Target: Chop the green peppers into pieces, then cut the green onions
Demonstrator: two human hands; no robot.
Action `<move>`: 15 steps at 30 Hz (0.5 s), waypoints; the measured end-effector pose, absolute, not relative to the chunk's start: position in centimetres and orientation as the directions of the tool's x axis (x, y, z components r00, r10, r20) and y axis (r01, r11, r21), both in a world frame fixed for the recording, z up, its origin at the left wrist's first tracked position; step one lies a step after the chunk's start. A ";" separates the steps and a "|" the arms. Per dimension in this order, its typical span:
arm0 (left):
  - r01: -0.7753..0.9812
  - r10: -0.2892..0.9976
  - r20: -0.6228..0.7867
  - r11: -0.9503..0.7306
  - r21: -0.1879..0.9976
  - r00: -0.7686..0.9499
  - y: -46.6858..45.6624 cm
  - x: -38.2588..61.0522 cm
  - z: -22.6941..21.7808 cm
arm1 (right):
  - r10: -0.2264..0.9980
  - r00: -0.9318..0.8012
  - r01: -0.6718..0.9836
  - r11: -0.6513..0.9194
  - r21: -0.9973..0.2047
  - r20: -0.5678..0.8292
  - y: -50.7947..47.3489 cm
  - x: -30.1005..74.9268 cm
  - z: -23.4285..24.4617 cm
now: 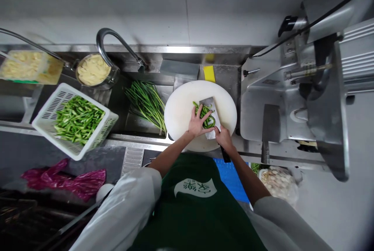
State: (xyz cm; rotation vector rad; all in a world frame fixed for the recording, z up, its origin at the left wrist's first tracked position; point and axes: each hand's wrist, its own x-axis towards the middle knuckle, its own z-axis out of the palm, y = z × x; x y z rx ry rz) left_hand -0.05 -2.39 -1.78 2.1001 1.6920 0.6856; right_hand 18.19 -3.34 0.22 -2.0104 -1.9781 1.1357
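Note:
My right hand (224, 138) is closed on a cleaver (210, 135), with its black handle pointing toward my apron. The broad blade lies flat over the round white cutting board (181, 103). Long green peppers (209, 120) rest on the blade, some curled at the ends. My left hand (197, 123) lies over these peppers with its fingers spread, touching them; part of the pile is hidden beneath it.
Left of the board, green stalks (149, 103) lie in a sink under a curved faucet (117, 35). Farther left stands a white basket (70, 151) of cut green pieces. A metal slicing machine (263, 118) stands at right, a second cleaver (270, 126) on it. A yellow block (209, 74) sits behind the board.

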 end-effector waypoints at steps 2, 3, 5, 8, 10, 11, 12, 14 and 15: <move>0.798 0.975 0.173 -0.215 0.563 0.141 -2.5 -0.2 -2.0 | 0.904 -0.148 0.816 -0.117 -0.566 -0.401 -3.8 17.1 -0.2; 0.801 0.976 0.183 -0.204 0.563 0.119 -2.6 -0.2 -2.1 | 0.907 -0.151 0.818 -0.108 -0.564 -0.392 -4.0 16.5 -0.4; 0.805 0.976 0.200 -0.183 0.565 0.082 -2.7 -0.4 -2.4 | 0.911 -0.137 0.827 -0.111 -0.551 -0.390 -4.4 15.5 -0.8; 0.794 0.974 0.219 -0.174 0.583 0.052 -2.7 -0.6 -2.8 | 0.919 -0.109 0.820 -0.133 -0.557 -0.379 -4.9 14.2 -1.2; 0.780 0.972 0.234 -0.167 0.603 0.027 -2.8 -1.0 -2.9 | 0.938 -0.102 0.799 -0.122 -0.589 -0.332 -5.2 13.3 -1.4; 0.773 0.970 0.244 -0.166 0.613 0.015 -2.9 -1.4 -2.9 | 0.948 -0.097 0.788 -0.112 -0.605 -0.303 -5.4 12.7 -1.4; 0.766 0.967 0.256 -0.169 0.620 0.006 -3.0 -1.9 -2.8 | 0.957 -0.092 0.780 -0.103 -0.617 -0.276 -5.6 12.0 -1.3; 0.756 0.959 0.284 -0.185 0.628 -0.001 -3.4 -3.9 -2.4 | 0.964 -0.081 0.767 -0.101 -0.633 -0.253 -6.2 10.0 -1.0; 0.755 0.954 0.299 -0.192 0.627 -0.006 -3.7 -5.4 -2.0 | 0.963 -0.080 0.761 -0.109 -0.640 -0.259 -6.6 8.5 -0.7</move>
